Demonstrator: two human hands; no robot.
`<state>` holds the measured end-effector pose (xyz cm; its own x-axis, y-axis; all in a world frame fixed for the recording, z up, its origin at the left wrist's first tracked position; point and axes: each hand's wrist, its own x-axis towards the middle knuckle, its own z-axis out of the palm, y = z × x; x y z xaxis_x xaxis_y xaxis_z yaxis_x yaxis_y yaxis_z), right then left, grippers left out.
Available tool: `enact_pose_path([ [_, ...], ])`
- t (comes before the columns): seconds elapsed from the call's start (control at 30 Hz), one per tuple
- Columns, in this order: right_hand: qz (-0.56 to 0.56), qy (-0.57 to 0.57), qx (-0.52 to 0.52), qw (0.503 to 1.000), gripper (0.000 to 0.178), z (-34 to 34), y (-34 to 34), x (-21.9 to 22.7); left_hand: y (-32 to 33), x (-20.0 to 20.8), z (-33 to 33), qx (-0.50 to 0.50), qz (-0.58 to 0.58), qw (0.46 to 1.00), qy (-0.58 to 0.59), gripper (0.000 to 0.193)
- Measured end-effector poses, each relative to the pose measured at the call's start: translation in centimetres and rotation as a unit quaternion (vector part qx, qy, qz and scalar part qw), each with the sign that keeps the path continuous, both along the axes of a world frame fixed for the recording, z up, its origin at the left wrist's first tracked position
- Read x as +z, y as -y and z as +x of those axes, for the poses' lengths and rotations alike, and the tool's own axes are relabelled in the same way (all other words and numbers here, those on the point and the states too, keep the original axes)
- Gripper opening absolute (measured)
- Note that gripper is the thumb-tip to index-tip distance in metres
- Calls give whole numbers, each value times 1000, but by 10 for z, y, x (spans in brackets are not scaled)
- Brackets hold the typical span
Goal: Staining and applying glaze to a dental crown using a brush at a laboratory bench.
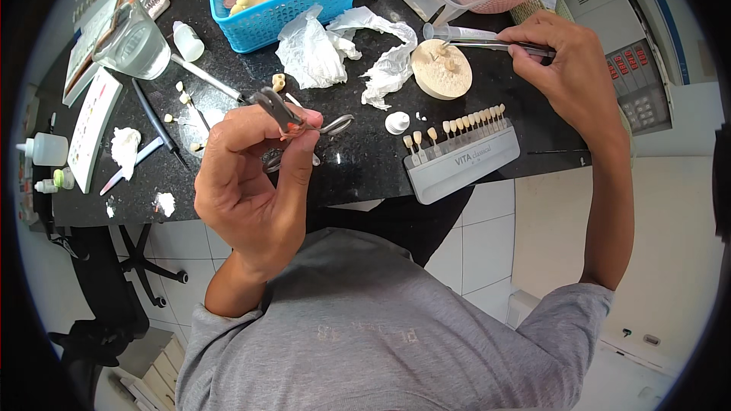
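Note:
My left hand (pixel 255 183) is raised over the table's front edge. Its thumb and fingers pinch a grey metal tool (pixel 278 110) with looped ends; its exact kind is unclear. A small orange-pink bit (pixel 293 134) shows at the fingertips. At the far right, my right hand (pixel 560 68) grips slim metal tweezers (pixel 491 46), pointing left. Their tips reach the small upright pegs on a round beige block (pixel 438 85); whether they touch cannot be seen. A clear plastic tube (pixel 461 33) lies just behind the tweezers.
A tooth shade guide (pixel 464 164) and a white cap (pixel 397 122) lie near the front edge. Crumpled tissues (pixel 312 49) sit before a blue basket (pixel 285 19). At left stand a water glass (pixel 137 46), bottles, brushes and a white palette (pixel 95 129). A keypad machine (pixel 632 61) is at right.

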<state>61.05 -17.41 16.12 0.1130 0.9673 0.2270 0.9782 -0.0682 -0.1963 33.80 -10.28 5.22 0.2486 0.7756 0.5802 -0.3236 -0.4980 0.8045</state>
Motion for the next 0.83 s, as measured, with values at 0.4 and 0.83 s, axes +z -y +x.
enact_pose_path([
  [0.4, -5, 15, -1, 1000, 18, -5, -1, 4, -1, -1, 0, 3, -1, 1000, 5, 18],
  [0.83, -16, 14, 5, 1000, 17, -9, -2, 6, -2, -2, -3, 3, 34, 999, -36, 20],
])
